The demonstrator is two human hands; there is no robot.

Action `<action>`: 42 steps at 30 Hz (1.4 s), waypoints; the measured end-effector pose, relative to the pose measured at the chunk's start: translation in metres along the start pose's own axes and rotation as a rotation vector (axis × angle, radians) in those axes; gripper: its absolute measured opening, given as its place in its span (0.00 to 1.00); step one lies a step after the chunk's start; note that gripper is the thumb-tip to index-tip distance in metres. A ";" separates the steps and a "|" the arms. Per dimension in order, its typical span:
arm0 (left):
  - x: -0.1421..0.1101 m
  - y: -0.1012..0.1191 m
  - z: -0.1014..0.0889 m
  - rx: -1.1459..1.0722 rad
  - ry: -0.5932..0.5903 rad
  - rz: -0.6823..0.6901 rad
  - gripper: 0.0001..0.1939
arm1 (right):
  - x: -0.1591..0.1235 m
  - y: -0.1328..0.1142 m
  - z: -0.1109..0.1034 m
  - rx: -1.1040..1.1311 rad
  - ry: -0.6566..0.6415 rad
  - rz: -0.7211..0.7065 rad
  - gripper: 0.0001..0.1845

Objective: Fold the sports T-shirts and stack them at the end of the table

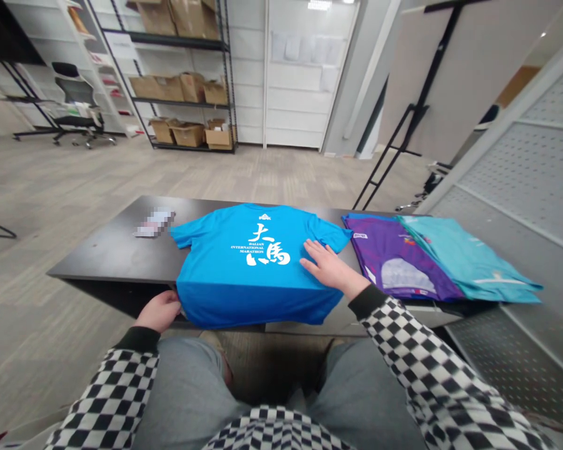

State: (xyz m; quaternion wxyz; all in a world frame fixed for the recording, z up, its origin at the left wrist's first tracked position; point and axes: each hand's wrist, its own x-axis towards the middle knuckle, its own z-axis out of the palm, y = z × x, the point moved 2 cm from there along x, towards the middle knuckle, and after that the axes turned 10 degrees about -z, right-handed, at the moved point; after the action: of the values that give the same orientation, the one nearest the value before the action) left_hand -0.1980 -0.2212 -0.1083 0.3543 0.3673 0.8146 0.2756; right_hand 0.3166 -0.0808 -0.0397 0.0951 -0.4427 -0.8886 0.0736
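A bright blue T-shirt (244,269) with white lettering lies spread on the dark table (107,250), its hem hanging over the near edge. My left hand (160,310) is closed on the shirt's lower left corner at the table's edge. My right hand (328,265) lies flat on the shirt's right side, fingers stretched out and a little apart. Both arms wear black-and-white checked sleeves.
A purple shirt (394,259) and a teal shirt (469,262) lie overlapped on the table's right end. A small pale card (154,223) sits at the back left. Beyond stand metal shelves with cardboard boxes (187,87), an office chair (77,106) and a perforated panel (520,206) at right.
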 end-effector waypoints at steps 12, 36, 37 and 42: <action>0.003 0.183 0.062 0.338 0.062 0.685 0.30 | 0.021 0.104 -0.046 -0.194 0.036 0.367 0.19; 0.063 0.189 0.070 1.016 0.107 0.437 0.51 | 0.053 0.142 -0.048 -0.229 -0.254 0.306 0.45; 0.064 0.202 0.071 1.034 0.096 0.462 0.50 | 0.062 0.131 -0.048 -0.224 -0.179 0.276 0.45; 0.086 0.257 0.081 0.909 0.127 0.608 0.45 | 0.116 0.054 -0.025 -0.083 -0.022 0.124 0.47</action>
State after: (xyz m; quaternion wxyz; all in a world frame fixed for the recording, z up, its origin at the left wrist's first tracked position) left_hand -0.0725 0.0112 -0.0066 0.0143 0.6848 0.7285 0.0075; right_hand 0.2960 0.0457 -0.0156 0.0619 -0.4997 -0.8627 0.0473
